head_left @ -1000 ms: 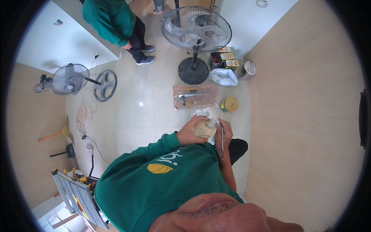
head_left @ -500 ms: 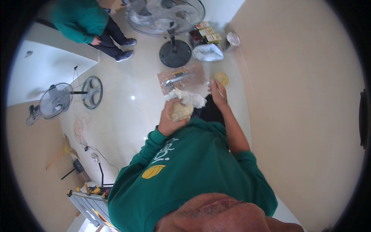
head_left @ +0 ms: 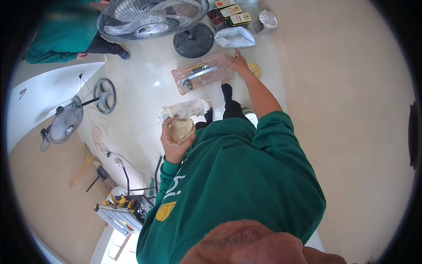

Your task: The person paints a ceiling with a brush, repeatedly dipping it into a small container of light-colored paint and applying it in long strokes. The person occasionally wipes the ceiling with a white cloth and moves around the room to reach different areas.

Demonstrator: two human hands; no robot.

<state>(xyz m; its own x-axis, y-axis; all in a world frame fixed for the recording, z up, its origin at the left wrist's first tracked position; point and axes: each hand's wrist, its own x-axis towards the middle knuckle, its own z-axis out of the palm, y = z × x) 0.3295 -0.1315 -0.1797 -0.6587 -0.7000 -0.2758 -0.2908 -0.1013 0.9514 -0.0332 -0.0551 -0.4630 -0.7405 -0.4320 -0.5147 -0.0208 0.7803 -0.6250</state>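
My left hand [head_left: 172, 141] is wrapped round a round tub [head_left: 182, 131] that holds a cream-coloured paste. Just beyond it, a crumpled white cloth [head_left: 184, 109] lies on the floor. My right arm stretches far forward, and my right hand [head_left: 238, 62] is at the right end of a stained reddish-brown board [head_left: 180, 74]. Its fingers look bent together; what they hold, if anything, is too small to make out. A metal straightedge [head_left: 204, 75] and a yellow tool [head_left: 198, 67] lie on the board. Beside my right forearm, a round yellow lid [head_left: 254, 70] is partly covered.
A large stand fan [head_left: 151, 22] rises at the far side, with a white bag [head_left: 235, 37] and several tins [head_left: 241, 19] to its right. Another fan [head_left: 66, 121] and loose cables [head_left: 101, 136] are at left. A person in green [head_left: 66, 33] stands far left. A ladder [head_left: 118, 218] is near left.
My right hand has reached forward, from beside the yellow lid to the board's right end. My left hand has moved left with the tub, apart from the cloth. The view has shifted.
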